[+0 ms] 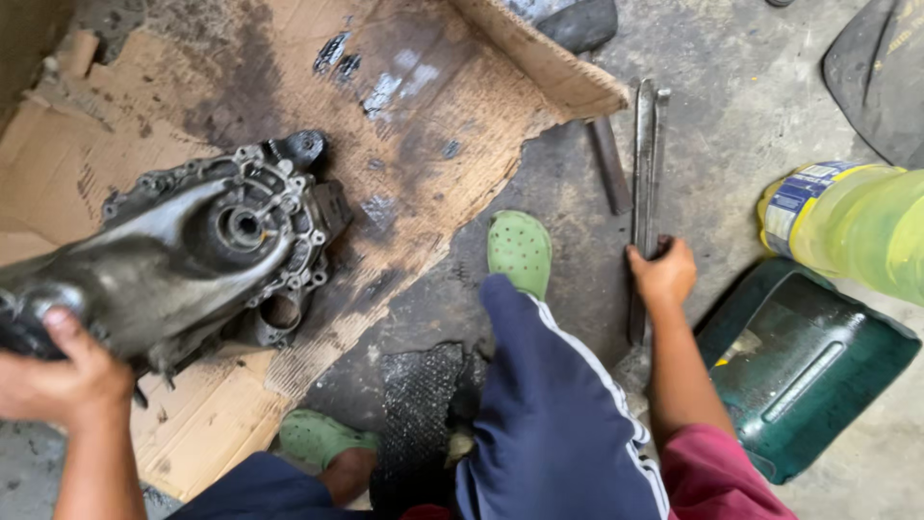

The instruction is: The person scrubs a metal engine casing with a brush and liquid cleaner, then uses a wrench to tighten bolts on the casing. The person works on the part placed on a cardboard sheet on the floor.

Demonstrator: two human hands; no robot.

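left hand (60, 377): far left, fingers curled over the near end of the casing, thumb on top. Gripping it.
casing (197, 252): grey, greasy engine case, lying on the cardboard. Round bore faces up, bolt lugs around the rim. Near end under the left hand, far end points up-right.
cardboard (404, 144): flattened sheet, big dark oil stains, torn right edge. Lies on the concrete floor (731, 106).
mat (419, 414): small black textured piece between the feet, on the floor.
clogs (520, 252): green, perforated. One at the cardboard's torn edge, the other (318, 438) lower left on the cardboard corner.
bars (647, 183): two long flat metal bars side by side on the floor, running away from the camera.
right hand (662, 274): closed around the bars near their lower part, knuckles up.
rod (610, 164): short dark one, just left of the bars.
can (804, 361): dark green, flat, lying on the floor right of the arm.
bottle (847, 231): yellow-green plastic, blue label, above the can at the right edge.
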